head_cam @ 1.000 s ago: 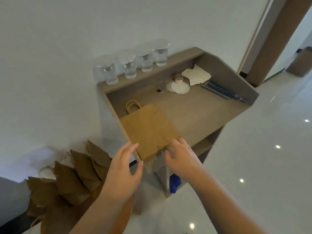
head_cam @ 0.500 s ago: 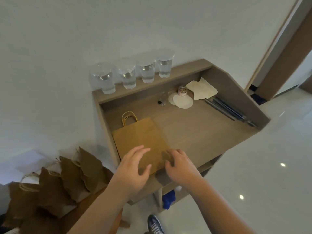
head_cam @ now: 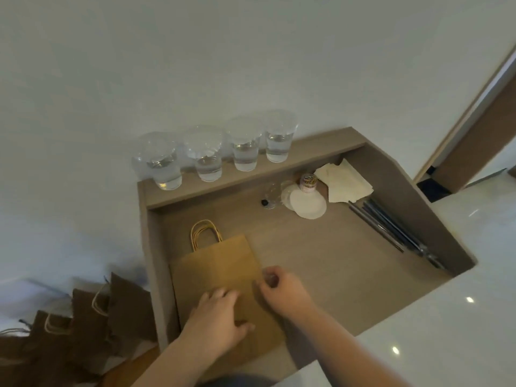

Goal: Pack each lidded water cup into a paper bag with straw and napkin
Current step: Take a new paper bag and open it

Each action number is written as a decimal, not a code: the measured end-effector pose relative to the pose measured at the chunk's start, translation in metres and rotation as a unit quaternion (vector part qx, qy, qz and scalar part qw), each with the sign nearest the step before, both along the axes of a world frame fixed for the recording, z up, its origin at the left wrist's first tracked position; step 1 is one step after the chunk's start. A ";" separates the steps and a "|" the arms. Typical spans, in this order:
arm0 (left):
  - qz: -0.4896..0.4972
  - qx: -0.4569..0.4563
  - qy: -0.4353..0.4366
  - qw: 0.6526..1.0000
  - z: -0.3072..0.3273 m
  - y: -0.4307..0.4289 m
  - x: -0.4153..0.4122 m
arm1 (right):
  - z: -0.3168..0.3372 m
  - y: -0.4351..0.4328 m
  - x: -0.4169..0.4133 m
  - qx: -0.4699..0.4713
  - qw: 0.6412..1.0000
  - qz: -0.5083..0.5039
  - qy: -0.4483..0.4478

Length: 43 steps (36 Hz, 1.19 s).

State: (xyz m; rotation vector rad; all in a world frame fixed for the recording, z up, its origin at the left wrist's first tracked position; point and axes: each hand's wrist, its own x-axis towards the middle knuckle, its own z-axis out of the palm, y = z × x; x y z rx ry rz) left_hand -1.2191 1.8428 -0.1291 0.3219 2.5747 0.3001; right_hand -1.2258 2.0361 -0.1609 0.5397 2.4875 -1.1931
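Left hand (head_cam: pixel 220 319) presses the flat brown paper bag (head_cam: pixel 217 263); right hand (head_cam: pixel 282 291) pinches its edge.

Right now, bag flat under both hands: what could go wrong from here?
1. The paper bag lies flat, left hand pressing it, right hand seemingly pinching its edge; a hard pull on that grip might tear the paper.
2. The four water cups crowd a narrow shelf; lifting one could knock its neighbour and wet the napkins below.
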 end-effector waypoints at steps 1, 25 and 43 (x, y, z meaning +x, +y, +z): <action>0.006 0.004 -0.004 1.000 0.003 0.000 -0.002 | -0.001 -0.001 -0.008 -0.003 1.000 0.004 0.003; 0.441 0.089 0.114 0.886 0.039 0.077 0.041 | 0.018 0.069 -0.143 -0.050 0.951 0.300 -0.056; 0.541 0.553 0.122 0.622 0.116 0.131 -0.019 | 0.154 0.221 -0.165 -0.165 0.896 0.380 0.159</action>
